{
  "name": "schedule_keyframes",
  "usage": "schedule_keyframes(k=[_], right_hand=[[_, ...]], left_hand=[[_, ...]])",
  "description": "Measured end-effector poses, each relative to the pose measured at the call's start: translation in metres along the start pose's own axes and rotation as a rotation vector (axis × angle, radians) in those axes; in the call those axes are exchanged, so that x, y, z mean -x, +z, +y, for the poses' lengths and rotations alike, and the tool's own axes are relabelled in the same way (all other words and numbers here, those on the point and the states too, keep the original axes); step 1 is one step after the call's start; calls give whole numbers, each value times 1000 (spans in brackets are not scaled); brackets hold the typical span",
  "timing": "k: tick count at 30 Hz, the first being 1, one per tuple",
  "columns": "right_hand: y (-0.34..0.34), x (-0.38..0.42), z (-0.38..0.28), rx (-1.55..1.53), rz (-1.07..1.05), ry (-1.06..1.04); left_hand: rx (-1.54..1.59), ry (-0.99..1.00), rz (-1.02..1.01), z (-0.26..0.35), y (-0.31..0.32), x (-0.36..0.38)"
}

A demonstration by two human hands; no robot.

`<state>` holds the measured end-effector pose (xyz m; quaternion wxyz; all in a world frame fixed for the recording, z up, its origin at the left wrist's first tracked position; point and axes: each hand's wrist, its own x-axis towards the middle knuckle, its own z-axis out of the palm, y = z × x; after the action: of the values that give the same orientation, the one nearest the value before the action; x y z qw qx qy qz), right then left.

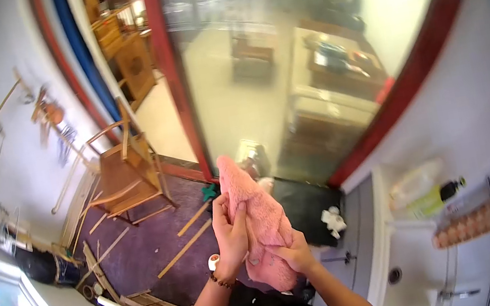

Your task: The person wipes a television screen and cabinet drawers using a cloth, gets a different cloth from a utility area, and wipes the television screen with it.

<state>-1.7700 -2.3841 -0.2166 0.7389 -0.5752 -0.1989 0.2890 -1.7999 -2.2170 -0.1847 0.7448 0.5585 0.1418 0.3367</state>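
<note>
A pink fluffy cloth (260, 219) hangs in front of my body, bunched between both hands. My left hand (231, 234), with a beaded bracelet at the wrist, grips its left edge, thumb on top. Lower down on the right side, my right hand (297, 252) pinches the cloth with the thumb over it. The fingers beneath the cloth are partly hidden. Its upper end sticks up past my left hand, and its lower end droops below my right hand.
A glass door (234, 89) with a red frame stands ahead. A wooden chair (124, 174) and wooden strips (184, 249) are on the purple floor at left. To the right are a sink (407, 255), bottles (421, 187), an egg tray (466, 227) and white crumpled tissue (334, 221).
</note>
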Motion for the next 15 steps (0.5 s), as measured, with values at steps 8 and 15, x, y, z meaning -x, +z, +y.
schedule_keyframes(k=[8,15], right_hand=[[118,-189,46,804,-279,-70],[193,-318,70,464,-230,1]], left_hand=[[-105,-180,51,-8,-184,-109],[31,-199,261,-6,-290,-215]])
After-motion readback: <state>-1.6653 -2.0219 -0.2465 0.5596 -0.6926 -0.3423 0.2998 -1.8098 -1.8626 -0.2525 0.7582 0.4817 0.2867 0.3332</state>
